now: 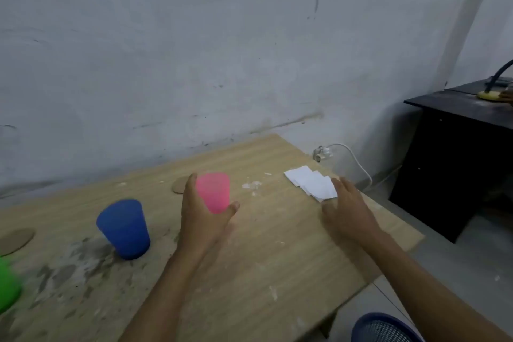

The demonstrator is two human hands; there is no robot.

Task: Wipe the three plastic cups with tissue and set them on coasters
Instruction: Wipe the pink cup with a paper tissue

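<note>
Because the left hand (204, 219) clamps the pink cup (213, 192) only between thumb and fingers, a slack grip could drop it onto the dirty surface (266, 258). The right hand (350, 209), fingers spread and holding nothing, reaches the tissue stack (311, 183); a careless pull could drag several sheets. The blue cup (123, 229) and green cup (8, 284) stand unwiped, off the coasters (16, 240). The far coaster (180, 185) lies just behind the pink cup.

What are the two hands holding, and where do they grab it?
The left hand holds the pink cup around its side, fingers behind and thumb in front. The right hand holds nothing; it is open beside the white tissues.
</note>
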